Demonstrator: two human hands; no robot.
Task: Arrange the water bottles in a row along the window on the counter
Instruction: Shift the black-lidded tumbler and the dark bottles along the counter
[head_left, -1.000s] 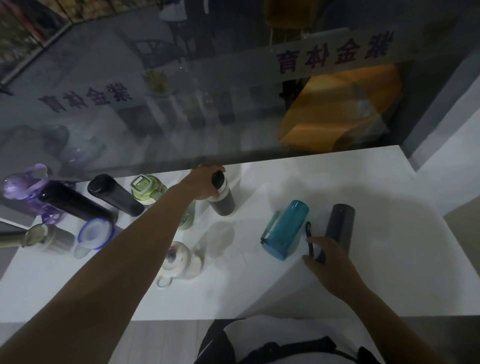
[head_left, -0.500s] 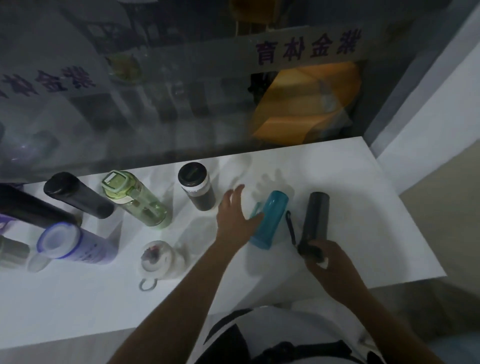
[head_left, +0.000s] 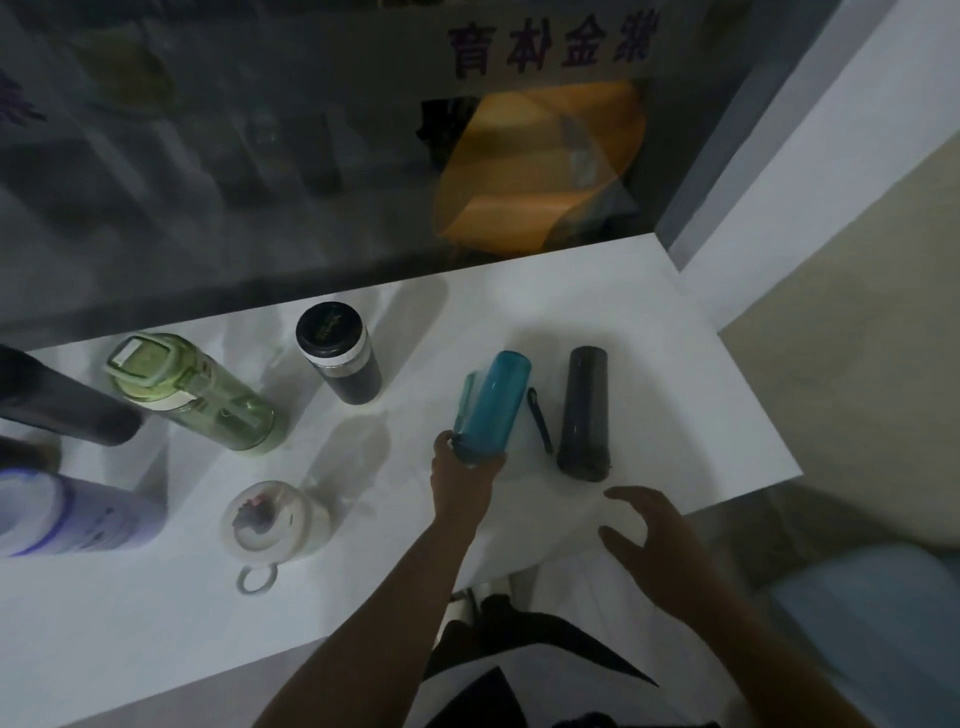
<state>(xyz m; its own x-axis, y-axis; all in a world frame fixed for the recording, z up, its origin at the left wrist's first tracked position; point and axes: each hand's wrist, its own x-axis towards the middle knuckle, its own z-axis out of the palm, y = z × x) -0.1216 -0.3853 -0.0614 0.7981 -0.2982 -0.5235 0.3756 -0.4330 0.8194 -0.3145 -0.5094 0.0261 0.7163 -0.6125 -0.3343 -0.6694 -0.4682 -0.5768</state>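
The left hand (head_left: 460, 475) is holding the blue bottle (head_left: 491, 408) by its near end, at 12 o'clock from the wide-open right hand (head_left: 647, 540). The green bottle (head_left: 195, 395) and black-lidded bottle (head_left: 340, 353) are standing by the window (head_left: 260, 156). The dark bottle (head_left: 584, 410) and white bottle (head_left: 272, 519) are probably waiting on the table (head_left: 649, 322).

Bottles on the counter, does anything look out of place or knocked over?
Yes. The dark grey bottle lies on its side near the counter's right end, off the window row. The teal bottle is tilted in the left hand; the others stand upright.
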